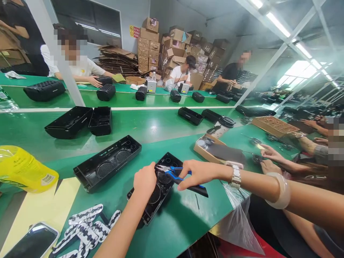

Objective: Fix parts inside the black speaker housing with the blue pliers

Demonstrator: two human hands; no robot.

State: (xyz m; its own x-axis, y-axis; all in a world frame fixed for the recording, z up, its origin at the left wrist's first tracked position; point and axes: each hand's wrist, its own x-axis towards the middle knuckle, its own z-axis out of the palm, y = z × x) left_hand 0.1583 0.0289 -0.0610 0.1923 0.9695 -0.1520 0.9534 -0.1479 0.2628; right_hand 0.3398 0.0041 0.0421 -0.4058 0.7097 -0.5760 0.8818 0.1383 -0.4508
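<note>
A black speaker housing (152, 204) lies open side up on the green table (185, 222) in front of me. My left hand (144, 181) is closed on its middle and holds it down. My right hand (197, 172) grips blue-handled pliers (172, 172), whose jaws point left to a spot just above my left hand, over the housing. A second black housing (107, 163) with two round grilles lies to the left, apart from both hands.
A yellow bottle (24, 168) lies at the left, a phone (32, 242) and several patterned strips (84, 229) at the near left. More housings (70, 122) ride the green belt behind. A co-worker's hands (270, 159) work at my right beside a cardboard tray (212, 147).
</note>
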